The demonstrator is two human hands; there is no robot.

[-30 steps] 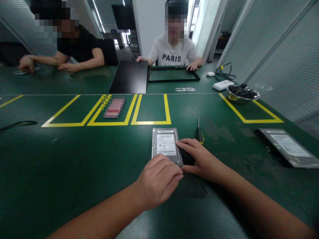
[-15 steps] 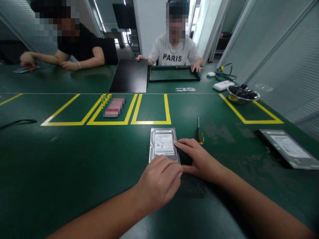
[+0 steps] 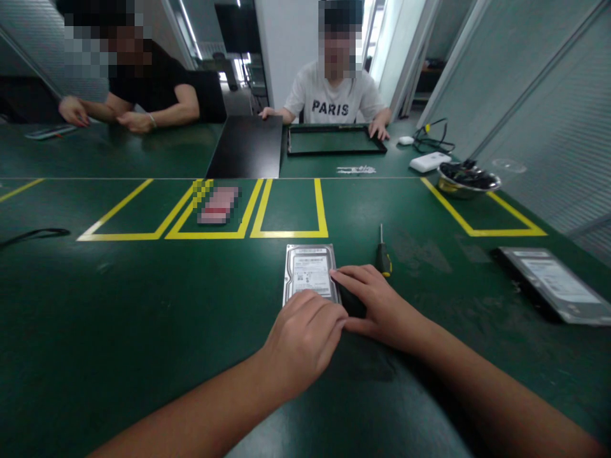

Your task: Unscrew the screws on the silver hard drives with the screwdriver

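Observation:
A silver hard drive (image 3: pixel 308 270) with a white label lies flat on the green table (image 3: pixel 143 305) in front of me. My left hand (image 3: pixel 303 340) rests with curled fingers on the drive's near edge. My right hand (image 3: pixel 377 305) grips its right side, index finger on the top face, thumb by the near right corner. A screwdriver (image 3: pixel 381 253) with a black and yellow handle lies just beyond my right hand.
A second drive (image 3: pixel 554 283) lies at the right. A metal bowl (image 3: pixel 468 180), white box (image 3: pixel 428 162), black panel (image 3: pixel 248 147) and black frame (image 3: pixel 334 140) sit farther back. Yellow tape boxes (image 3: pixel 286 234) mark the table. Two people sit opposite.
The hard drive has slid a little to the left with both hands on it. The person at far left has moved a hand along the table.

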